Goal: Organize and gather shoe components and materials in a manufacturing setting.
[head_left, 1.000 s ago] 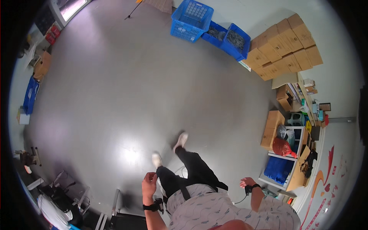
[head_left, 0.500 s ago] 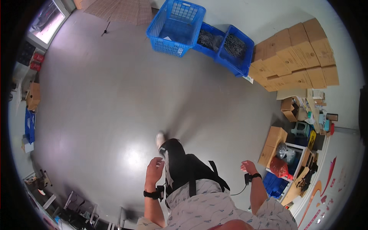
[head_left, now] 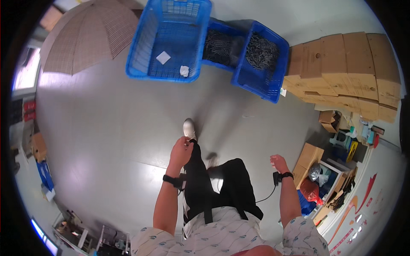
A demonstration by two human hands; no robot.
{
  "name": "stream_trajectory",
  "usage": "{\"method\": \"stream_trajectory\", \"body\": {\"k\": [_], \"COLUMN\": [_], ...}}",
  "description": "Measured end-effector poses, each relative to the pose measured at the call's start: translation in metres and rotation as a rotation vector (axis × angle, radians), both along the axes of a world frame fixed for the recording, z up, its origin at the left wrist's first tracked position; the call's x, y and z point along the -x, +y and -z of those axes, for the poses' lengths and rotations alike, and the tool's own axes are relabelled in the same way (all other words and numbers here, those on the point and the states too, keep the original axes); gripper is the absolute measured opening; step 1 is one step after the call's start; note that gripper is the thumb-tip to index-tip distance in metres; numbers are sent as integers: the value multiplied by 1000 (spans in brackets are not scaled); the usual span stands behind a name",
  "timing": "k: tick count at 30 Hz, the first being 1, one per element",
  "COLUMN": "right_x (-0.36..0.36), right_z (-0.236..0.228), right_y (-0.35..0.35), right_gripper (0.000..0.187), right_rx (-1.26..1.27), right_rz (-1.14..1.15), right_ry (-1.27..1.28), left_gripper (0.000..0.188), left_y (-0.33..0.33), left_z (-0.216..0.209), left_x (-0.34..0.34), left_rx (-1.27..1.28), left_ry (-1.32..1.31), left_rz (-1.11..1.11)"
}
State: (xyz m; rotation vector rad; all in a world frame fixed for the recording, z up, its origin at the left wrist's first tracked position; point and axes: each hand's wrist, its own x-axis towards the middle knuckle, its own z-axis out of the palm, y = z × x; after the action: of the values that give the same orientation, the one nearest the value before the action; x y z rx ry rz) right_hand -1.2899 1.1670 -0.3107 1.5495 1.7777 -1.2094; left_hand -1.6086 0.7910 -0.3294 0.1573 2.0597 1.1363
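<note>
As the person (head_left: 213, 226) stands mid-stride, the left hand (head_left: 181, 152) hangs before the black trousers (head_left: 198, 187), its fingers half bent and empty; the right hand (head_left: 279, 163) hangs to the side, seemingly empty fingers curled, how tightly I cannot tell. Nearest it, to the right, stands a cardboard box (head_left: 311, 157). Farther ahead sit a blue lattice crate (head_left: 162, 78) and two blue bins (head_left: 255, 91).

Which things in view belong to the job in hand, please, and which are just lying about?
Probably the job's, lying ahead of the feet:
large blue crate, two white pieces inside
two smaller blue bins, holding dark pieces
(left hand and right hand: nothing visibly held)

Seemingly just lying about:
open umbrella, left of the crate
stacked cardboard boxes
red bag
</note>
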Motion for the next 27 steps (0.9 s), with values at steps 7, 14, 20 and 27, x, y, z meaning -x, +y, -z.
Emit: {"method": "stream_trajectory", "body": {"k": [7,14,20,27], "right_x": [74,141,259,301], "right_z": [63,170,240,295], "right_y": [95,281,342,414], "right_gripper": [21,26,46,55], "right_rx": [-149,-463,-687,-531], "right_rz": [-153,-527,-263,-16], "right_ry": [-8,-76,20,-4], "left_gripper": [35,43,53,51], "left_y": [114,229,346,453], "left_z": [46,102,173,238], "left_x": [56,96,147,189], "left_rx": [127,180,263,283], "left_ry": [-2,-108,142,243], "left_rz": [315,293,64,-132]}}
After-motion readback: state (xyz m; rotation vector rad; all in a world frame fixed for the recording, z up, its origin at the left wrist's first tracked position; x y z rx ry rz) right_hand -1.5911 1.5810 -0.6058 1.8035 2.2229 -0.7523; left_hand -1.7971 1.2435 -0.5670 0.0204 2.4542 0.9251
